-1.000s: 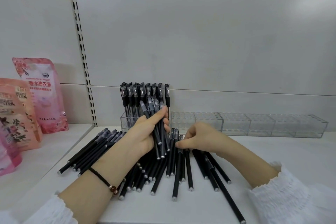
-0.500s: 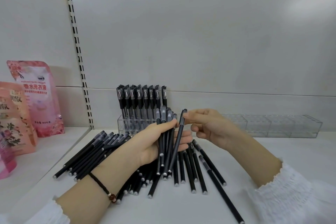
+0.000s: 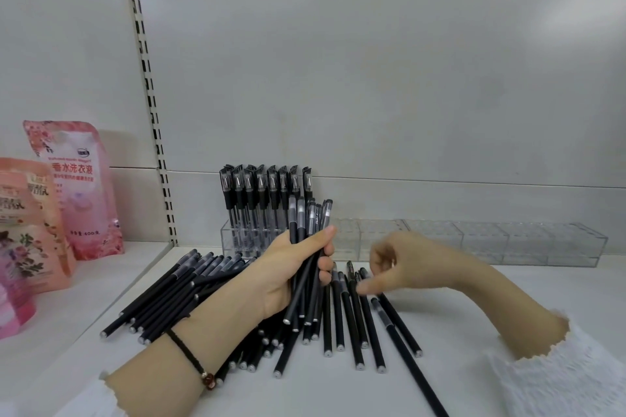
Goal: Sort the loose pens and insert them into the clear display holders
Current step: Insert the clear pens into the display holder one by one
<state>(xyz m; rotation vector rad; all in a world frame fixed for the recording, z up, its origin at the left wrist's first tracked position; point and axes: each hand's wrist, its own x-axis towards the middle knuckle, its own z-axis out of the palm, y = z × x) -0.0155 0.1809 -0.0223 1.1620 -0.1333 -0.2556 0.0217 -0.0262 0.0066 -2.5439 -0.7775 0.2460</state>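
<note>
— How far along?
— One holder [image 3: 237,240] is full of pens. The other clear holders [image 3: 508,240] look empty.
— And the hands?
— The left hand [image 3: 288,278] grips a bundle of pens [image 3: 306,247]. The right hand [image 3: 403,267] is down at the loose pens [image 3: 352,325] on the shelf [image 3: 508,315], too blurred to tell its grip.

Loose pens [image 3: 327,322]: matte black barrels, silver end plugs, some with grey translucent grip sections. Bundle of pens [image 3: 300,220]: same black, grey-clear tops with dark print. Racked pens [image 3: 261,189]: black caps, clear barrels. Display holders [image 3: 508,240]: colourless, transparent. Shelf [image 3: 559,288] white, back panel [image 3: 372,78] pale grey, upright [image 3: 149,101] cream with black slot pattern. Pouches [image 3: 78,200]: pink, floral print, white label area. Bracelet [image 3: 184,349]: black cord, reddish-brown bead. Sleeve [image 3: 569,382]: white, textured.
</note>
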